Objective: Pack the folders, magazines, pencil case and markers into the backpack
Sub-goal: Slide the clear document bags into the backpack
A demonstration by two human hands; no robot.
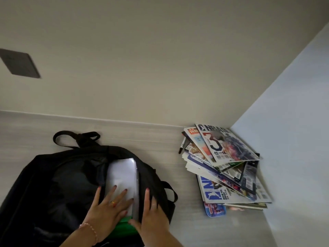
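Note:
A black backpack (58, 184) lies on the pale table with its main opening toward me. A clear folder with white pages (122, 173) sits halfway inside it, above a green folder (124, 222) whose edge shows at the bottom. My left hand (108, 209) presses flat on the clear folder with fingers spread. My right hand (151, 218) rests on the backpack's right edge, thumb against the folders' side. A fanned stack of magazines (226, 166) lies at the right. A black marker (182, 146) pokes out at its left, and a blue pencil case (214, 210) sticks out from under its near edge.
The table (151, 139) meets a beige wall behind and a pale side panel (284, 139) at the right, boxing the magazines into the corner. A dark wall plate (19, 64) sits at the upper left. Backpack straps (169, 191) trail toward the magazines.

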